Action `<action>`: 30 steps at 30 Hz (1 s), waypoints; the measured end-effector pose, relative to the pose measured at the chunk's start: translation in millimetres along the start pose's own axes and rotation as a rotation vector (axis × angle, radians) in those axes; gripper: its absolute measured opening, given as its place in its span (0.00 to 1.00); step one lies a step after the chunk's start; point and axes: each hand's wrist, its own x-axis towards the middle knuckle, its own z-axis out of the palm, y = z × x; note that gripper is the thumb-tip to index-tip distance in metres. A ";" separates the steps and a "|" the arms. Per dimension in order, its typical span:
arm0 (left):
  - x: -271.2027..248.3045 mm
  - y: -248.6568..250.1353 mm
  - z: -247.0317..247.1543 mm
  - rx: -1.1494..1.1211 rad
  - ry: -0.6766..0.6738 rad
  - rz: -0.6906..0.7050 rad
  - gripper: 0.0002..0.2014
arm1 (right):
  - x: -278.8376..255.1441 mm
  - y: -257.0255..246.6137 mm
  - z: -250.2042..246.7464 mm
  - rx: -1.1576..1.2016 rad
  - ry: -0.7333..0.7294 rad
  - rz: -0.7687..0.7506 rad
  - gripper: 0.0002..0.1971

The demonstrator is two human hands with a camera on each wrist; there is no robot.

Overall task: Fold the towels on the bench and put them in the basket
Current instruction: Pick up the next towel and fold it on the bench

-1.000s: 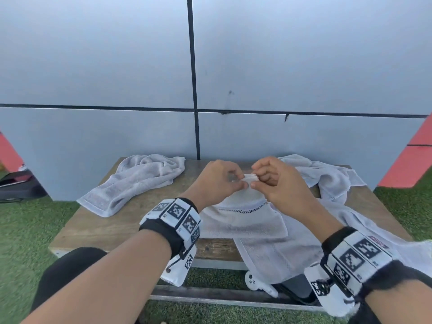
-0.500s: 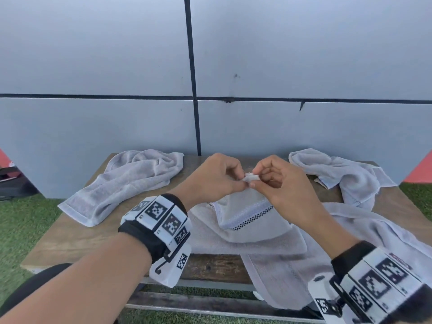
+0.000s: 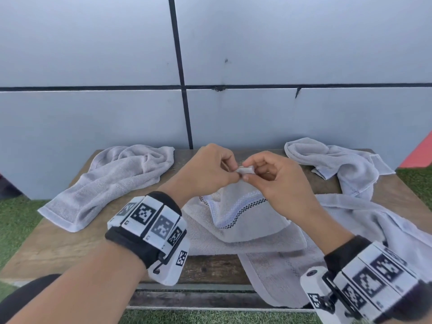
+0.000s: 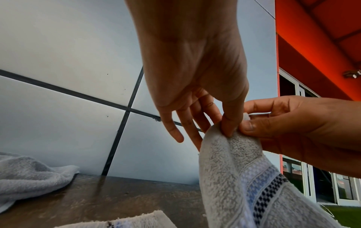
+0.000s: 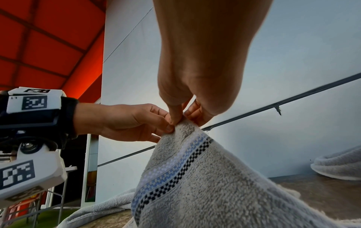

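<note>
A cream towel (image 3: 245, 218) with a blue and black checkered band lies at the middle of the wooden bench (image 3: 58, 249). Its corner is lifted, and my left hand (image 3: 205, 171) and my right hand (image 3: 268, 176) both pinch that corner side by side. The left wrist view shows the thumb of the left hand (image 4: 230, 123) pressed on the towel (image 4: 244, 177) right beside the right hand's thumb. In the right wrist view the right hand (image 5: 181, 117) nips the tip of the towel (image 5: 205, 185). No basket is in view.
A crumpled grey towel (image 3: 112, 185) lies at the bench's left end. Another grey towel (image 3: 339, 169) lies at the back right and a large one (image 3: 350, 230) hangs over the front right edge. A grey panelled wall (image 3: 233, 66) stands right behind the bench, with grass around it.
Both hands have lifted the towel's corner higher, so the checkered band has come up off the bench. The head camera has moved in closer.
</note>
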 end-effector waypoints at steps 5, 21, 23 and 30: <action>-3.2 5.1 1.3 0.012 0.022 -0.005 0.08 | -1.5 -3.7 -0.8 0.029 0.022 -0.008 0.13; -11.4 5.1 8.3 0.043 0.026 -0.031 0.12 | -9.1 -5.2 -2.8 -0.010 0.049 0.032 0.14; -12.5 4.6 8.0 0.028 0.024 -0.029 0.12 | -9.3 -5.0 -2.5 -0.014 0.052 0.036 0.14; -17.3 1.8 10.5 -0.119 -0.077 -0.020 0.09 | -11.2 -10.1 -6.2 -0.003 0.075 0.019 0.10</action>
